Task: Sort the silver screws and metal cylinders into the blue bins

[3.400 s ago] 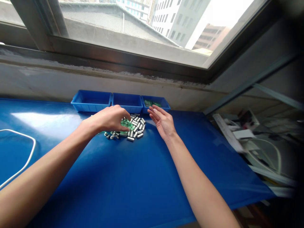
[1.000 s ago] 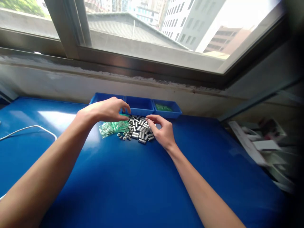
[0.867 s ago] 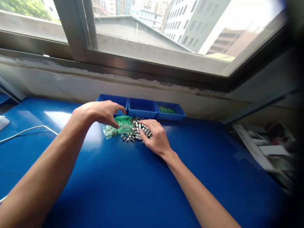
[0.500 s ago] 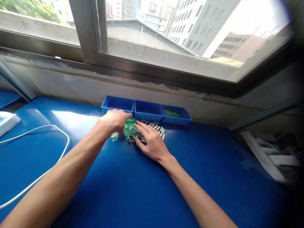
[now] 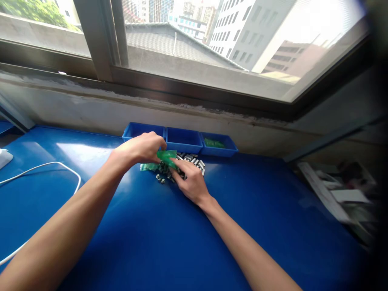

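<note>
My left hand (image 5: 147,148) is closed on a green plastic bag (image 5: 167,155), raised a little above the table. My right hand (image 5: 191,178) has its fingertips at the bag's lower right edge, and it looks pinched there, though the fingertips are partly hidden. Beneath the bag and around my right fingers lies a pile of small metal parts (image 5: 198,162), some of them short silvery cylinders. A few loose metal pieces (image 5: 160,179) sit at the pile's front left. Another piece of green plastic (image 5: 148,167) lies flat below my left hand.
Three joined blue bins (image 5: 183,150) stand behind the pile against the wall; the right one holds green plastic bags (image 5: 214,143). A white cable (image 5: 79,178) curves over the blue table (image 5: 169,242) at left. Beyond is a window (image 5: 194,87); blurred items (image 5: 348,196) are at far right.
The green bag has been lifted and tilted, uncovering metal parts beneath it. My right fingers have bent in toward its edge. The whole view has shifted slightly.
</note>
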Demonstrator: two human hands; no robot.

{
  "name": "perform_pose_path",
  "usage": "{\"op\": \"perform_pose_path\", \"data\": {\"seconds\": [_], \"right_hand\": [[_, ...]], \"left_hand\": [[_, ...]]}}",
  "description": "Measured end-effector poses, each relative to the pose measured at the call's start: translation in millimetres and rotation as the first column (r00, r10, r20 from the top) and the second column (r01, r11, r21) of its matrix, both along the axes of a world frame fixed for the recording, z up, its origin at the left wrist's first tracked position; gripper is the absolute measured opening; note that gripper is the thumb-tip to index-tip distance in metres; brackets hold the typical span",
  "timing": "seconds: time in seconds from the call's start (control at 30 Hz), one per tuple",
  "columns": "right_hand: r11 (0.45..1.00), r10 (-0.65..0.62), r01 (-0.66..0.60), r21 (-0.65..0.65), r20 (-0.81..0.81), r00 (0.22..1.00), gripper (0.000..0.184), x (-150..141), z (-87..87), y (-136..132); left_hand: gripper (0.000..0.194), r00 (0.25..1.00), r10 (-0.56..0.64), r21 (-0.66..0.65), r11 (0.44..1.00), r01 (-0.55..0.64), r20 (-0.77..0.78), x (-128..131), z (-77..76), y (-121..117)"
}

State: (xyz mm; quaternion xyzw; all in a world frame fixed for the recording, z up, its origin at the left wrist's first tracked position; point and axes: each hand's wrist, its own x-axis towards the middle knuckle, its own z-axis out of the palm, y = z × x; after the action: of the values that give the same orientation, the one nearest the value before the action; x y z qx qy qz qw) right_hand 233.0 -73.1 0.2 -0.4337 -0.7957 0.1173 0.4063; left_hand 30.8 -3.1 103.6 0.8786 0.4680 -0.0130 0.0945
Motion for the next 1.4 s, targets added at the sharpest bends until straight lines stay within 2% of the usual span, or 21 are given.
{"op": "perform_pose_path", "data": {"seconds": [0.1, 0.17, 0.23, 0.33, 0.5, 0.7, 0.93, 1.03, 1.13, 1.23, 1.3, 1.4], "right_hand": [[0.991, -0.111, 0.084, -0.105, -0.286, 0.952, 0.024, 8.5, 4.1, 1.1], [0.977, -0.157, 0.073, -0.202, -0.438, 0.885, 0.026, 16.2, 8.6, 1.2], [0.962, -0.176, 0.029, -0.272, -0.536, 0.826, 0.029, 24.3, 13.0, 0.7], [0.936, -0.213, -0.011, -0.352, -0.591, 0.778, 0.029, 35.5, 17.4, 0.3], [0.915, -0.276, 0.004, -0.403, -0.619, 0.735, 0.036, 48.4, 18.7, 3.3], [0.892, -0.309, -0.056, -0.448, -0.697, 0.647, 0.050, 54.2, 19.6, 5.8], [0.892, -0.346, -0.081, -0.444, -0.787, 0.511, 0.052, 59.3, 25.3, 8.2], [0.895, -0.342, -0.103, -0.434, -0.817, 0.465, 0.050, 61.6, 27.8, 8.7], [0.881, -0.346, -0.136, -0.453, -0.813, 0.469, 0.046, 63.0, 28.2, 8.7], [0.853, -0.379, -0.167, -0.495, -0.806, 0.454, 0.041, 64.7, 27.0, 9.7], [0.841, -0.411, -0.171, -0.513, -0.812, 0.414, 0.040, 66.8, 26.2, 12.0], [0.857, -0.421, -0.154, -0.491, -0.842, 0.338, 0.036, 72.1, 26.1, 18.4]], "left_hand": [[0.030, 0.977, -0.045, -0.005, 0.999, 0.047, 0.210, 2.4, 4.5, -1.8], [0.033, 0.932, -0.069, -0.035, 0.996, 0.087, 0.355, 5.4, 5.7, -3.3], [0.039, 0.891, -0.057, -0.091, 0.990, 0.109, 0.450, 10.0, 4.8, -4.6], [0.042, 0.866, -0.009, -0.184, 0.976, 0.117, 0.501, 18.0, 1.1, -6.3], [0.046, 0.859, 0.012, -0.253, 0.958, 0.137, 0.513, 24.9, -3.5, -7.1], [0.044, 0.808, 0.105, -0.245, 0.968, 0.050, 0.580, 25.6, -11.4, -2.9], [0.042, 0.863, 0.107, -0.202, 0.979, -0.006, 0.493, 29.4, -14.4, -2.2], [0.039, 0.893, 0.071, -0.147, 0.989, -0.006, 0.444, 31.3, -17.5, -3.5], [0.036, 0.888, 0.020, -0.049, 0.999, 0.003, 0.459, 35.1, -25.9, -5.0], [0.043, 0.903, 0.014, 0.063, 0.997, -0.045, 0.429, 42.1, -33.3, -8.8], [0.043, 0.921, 0.008, 0.126, 0.990, -0.062, 0.390, 47.7, -35.0, -12.5], [0.038, 0.935, -0.016, 0.164, 0.985, -0.046, 0.354, 54.2, -34.1, -17.4]]}}
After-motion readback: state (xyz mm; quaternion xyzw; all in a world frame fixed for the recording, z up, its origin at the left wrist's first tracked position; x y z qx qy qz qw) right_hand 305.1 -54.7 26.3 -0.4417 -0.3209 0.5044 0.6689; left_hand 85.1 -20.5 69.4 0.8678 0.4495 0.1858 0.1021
